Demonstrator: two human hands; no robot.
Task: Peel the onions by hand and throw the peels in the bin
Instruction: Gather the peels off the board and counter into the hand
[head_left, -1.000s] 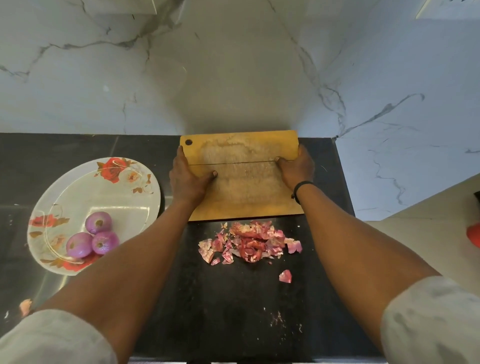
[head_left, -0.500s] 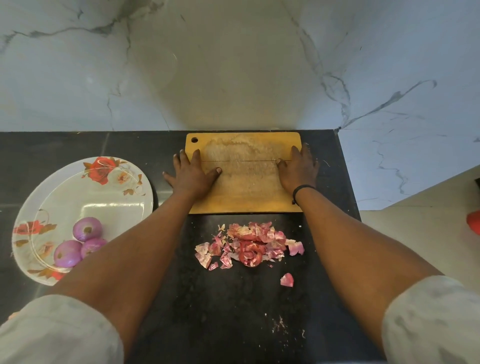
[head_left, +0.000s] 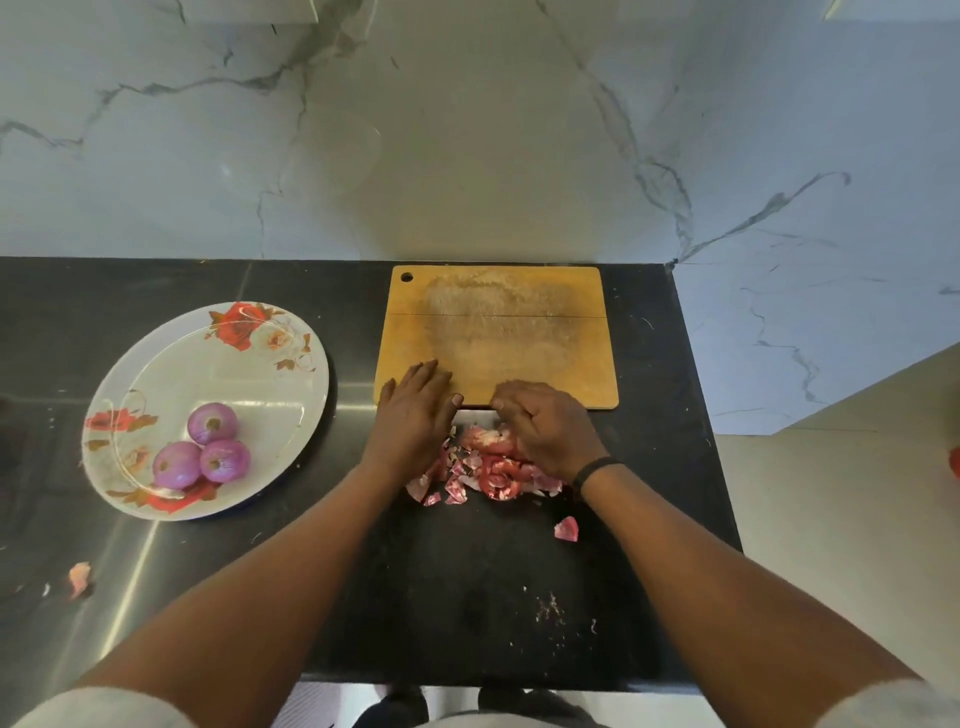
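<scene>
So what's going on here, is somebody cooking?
Someone is cleaning up after peeling onions. Three peeled onions sit on a flowered plate. Both hands are at a pile of onion peels on the black counter, just in front of a wooden cutting board: the left hand lies flat, and the right hand curls over the pile. No bin is in view.

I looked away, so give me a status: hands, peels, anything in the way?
Left hand flat, right hand curled, both at the peel pile. Three peeled onions on plate. Stray peel apart; no bin in view.
</scene>
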